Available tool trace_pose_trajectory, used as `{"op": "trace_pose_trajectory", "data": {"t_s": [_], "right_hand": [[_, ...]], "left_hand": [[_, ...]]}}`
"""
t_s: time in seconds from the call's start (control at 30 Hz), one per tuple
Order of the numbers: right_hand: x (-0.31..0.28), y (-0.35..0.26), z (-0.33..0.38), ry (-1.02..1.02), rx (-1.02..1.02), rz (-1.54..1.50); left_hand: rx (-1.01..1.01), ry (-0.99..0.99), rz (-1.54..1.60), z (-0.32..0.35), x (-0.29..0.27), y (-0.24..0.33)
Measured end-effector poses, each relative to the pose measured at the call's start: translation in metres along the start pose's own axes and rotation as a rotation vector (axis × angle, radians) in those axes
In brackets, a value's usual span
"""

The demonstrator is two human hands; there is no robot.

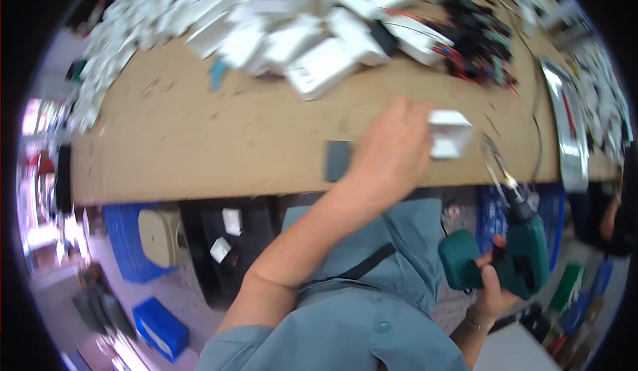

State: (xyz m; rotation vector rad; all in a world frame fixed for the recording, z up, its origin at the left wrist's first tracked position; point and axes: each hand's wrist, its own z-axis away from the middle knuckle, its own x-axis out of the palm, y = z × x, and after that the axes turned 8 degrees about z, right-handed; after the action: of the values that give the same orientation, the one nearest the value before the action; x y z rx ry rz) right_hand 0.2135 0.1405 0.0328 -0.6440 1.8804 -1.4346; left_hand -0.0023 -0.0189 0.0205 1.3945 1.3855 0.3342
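My left hand (397,146) is slightly blurred over the front part of the table. Its fingers are closed on the left edge of a small white open box-like casing (453,134). The fingertips are partly hidden by the hand. Beside the left wrist lies a flat dark grey rectangular piece (337,160). My right hand (494,290) is wrapped round the handle of a green power drill (527,255) in front of the table edge. The drill's long metal tip points up and away, to the right of the white casing and apart from it.
White casings (322,67) are heaped along the far side of the brown table (259,132). At the far right lies a tangle of black parts and wires (475,39). A metal strip-shaped tray (565,125) stands right. Below the edge is a black bin (199,265).
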Motion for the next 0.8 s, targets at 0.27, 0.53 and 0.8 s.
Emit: {"op": "trace_pose_trajectory", "data": {"t_s": [0.27, 0.53, 0.8], "right_hand": [[-0.008, 0.006, -0.020, -0.248, -0.238, -0.096], [0.005, 0.004, -0.024, -0.314, -0.216, -0.088], [0.020, -0.004, -0.019, -0.291, -0.128, -0.156]], "left_hand": [[-0.318, 0.187, 1.596, 0.057, -0.128, -0.004], [-0.625, 0.359, 1.338, 0.232, -0.216, -0.053], [-1.229, 0.093, -0.007, 0.374, -0.183, -0.145]]}}
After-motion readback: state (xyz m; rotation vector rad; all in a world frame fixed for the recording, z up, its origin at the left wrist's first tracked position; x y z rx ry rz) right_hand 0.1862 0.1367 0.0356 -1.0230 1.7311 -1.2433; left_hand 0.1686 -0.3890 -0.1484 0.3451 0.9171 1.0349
